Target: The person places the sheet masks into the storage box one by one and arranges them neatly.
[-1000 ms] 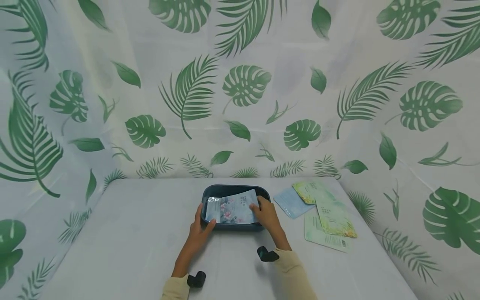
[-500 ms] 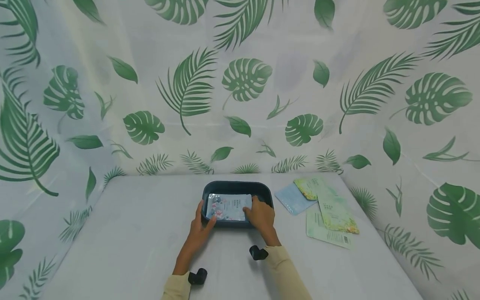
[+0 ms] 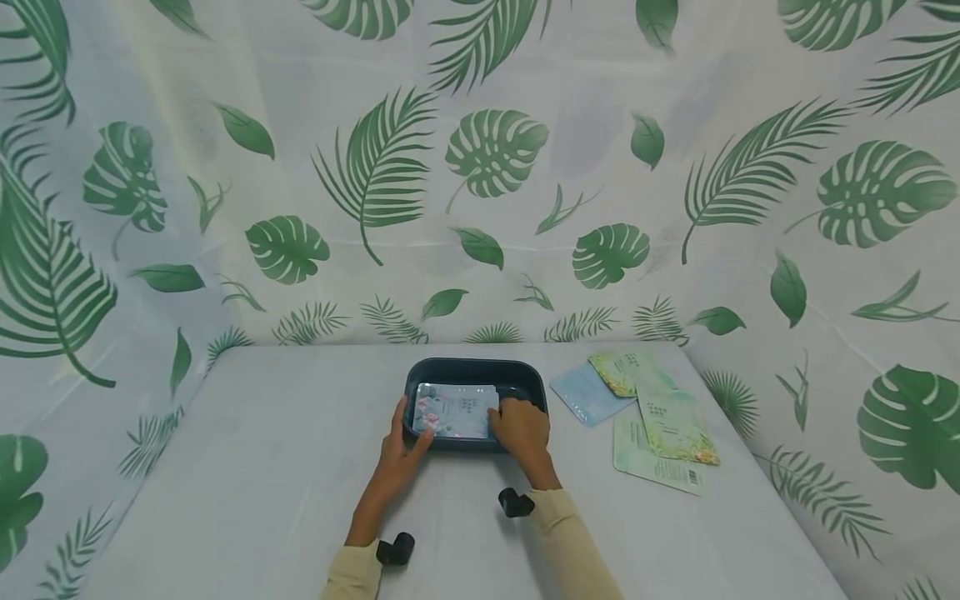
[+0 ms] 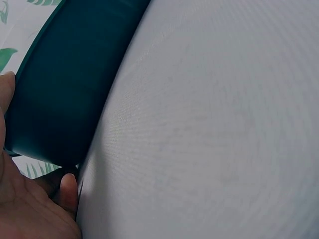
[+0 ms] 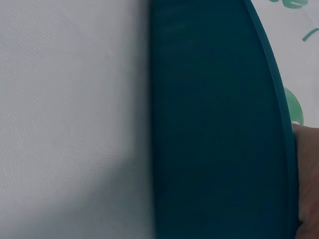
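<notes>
A dark teal rectangular tray (image 3: 480, 445) stands on the table. Inside it lies a pale blue sheet mask packet (image 3: 453, 410) with pink flowers, lying almost level. My left hand (image 3: 399, 457) grips the tray's near left corner, thumb over the rim and fingers along the outer side. In the left wrist view, that hand (image 4: 30, 204) shows around the end of the tray wall (image 4: 75, 74). Reaching over the near right rim, my right hand (image 3: 522, 431) pinches the packet's right edge; its fingertips are partly hidden. The right wrist view catches only a sliver of this hand (image 5: 308, 184) behind the tray's wall (image 5: 219, 119).
Right of the tray, several loose packets overlap: a light blue one (image 3: 587, 398), a green-yellow one (image 3: 613, 375), another green one (image 3: 678, 425) and a pale green one lying back side up (image 3: 652, 471). A leaf-printed curtain (image 3: 510, 275) borders the white table (image 3: 300, 467).
The packet has dropped from a tilted pose to lying nearly flat in the tray. My right hand has moved left and lower with it. The left hand keeps its place on the tray.
</notes>
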Available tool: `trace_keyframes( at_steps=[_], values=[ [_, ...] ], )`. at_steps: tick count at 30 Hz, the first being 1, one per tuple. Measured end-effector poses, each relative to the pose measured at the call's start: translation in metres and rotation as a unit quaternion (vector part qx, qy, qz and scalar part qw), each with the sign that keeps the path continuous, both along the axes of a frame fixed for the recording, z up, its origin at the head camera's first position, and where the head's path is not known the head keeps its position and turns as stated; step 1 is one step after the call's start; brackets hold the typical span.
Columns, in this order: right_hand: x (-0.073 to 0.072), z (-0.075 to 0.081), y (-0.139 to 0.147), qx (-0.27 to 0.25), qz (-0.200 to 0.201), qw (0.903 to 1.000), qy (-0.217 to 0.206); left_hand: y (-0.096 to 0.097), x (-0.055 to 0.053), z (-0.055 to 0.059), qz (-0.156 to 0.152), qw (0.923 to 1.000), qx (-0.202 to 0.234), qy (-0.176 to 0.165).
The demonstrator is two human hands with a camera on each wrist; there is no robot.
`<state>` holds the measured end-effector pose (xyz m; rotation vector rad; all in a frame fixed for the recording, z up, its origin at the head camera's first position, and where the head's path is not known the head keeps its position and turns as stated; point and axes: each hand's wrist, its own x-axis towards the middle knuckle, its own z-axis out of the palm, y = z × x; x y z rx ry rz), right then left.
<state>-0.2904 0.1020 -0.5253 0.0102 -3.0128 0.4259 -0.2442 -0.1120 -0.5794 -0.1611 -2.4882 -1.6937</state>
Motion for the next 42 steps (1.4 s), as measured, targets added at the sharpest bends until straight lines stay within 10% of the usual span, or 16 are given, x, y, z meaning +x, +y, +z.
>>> trace_keyframes(
  at_steps=[42],
  values=[
    [0.0037, -0.0004, 0.0048, -0.029, 0.012, 0.9987, 0.039, 0.0030, 0.0010, -0.0001, -0.002, 0.9997, -0.001, -0.026]
  ],
)
